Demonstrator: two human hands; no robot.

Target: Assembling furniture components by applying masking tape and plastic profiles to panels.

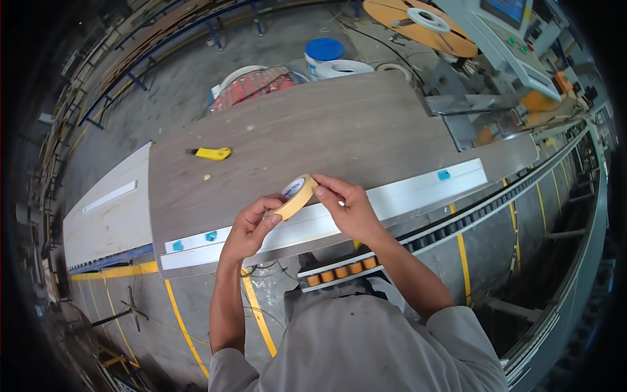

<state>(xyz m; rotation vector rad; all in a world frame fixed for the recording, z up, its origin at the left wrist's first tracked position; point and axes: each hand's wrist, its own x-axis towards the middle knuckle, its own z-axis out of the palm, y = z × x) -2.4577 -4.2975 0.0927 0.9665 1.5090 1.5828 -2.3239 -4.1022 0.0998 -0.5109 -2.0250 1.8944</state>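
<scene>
Presently: one pale-yellow masking-tape roll [294, 205], above the near edge of the bench [294, 130]; left hand [250, 227] and right hand [347, 207], fingers clamped on its rim. Yellow utility knife [213, 154], toward far-left corner.

The roll of tape [301, 202] looks papery and matt on its tan outer band. The desk [274, 134] has a smooth, dull grey-brown face with faint scuffs. White strips [418, 194] lie on it, smooth with a slight sheen, carrying crinkled pieces of blue tape [444, 175]. The cutter [213, 154] has a hard yellow plastic body, and the bucket lid [324, 49] is smooth blue plastic. The shirt [359, 340] is soft, matt grey cloth. The large reel [392, 25] seems to be wood or board, though the rim of the view distorts it.
</scene>
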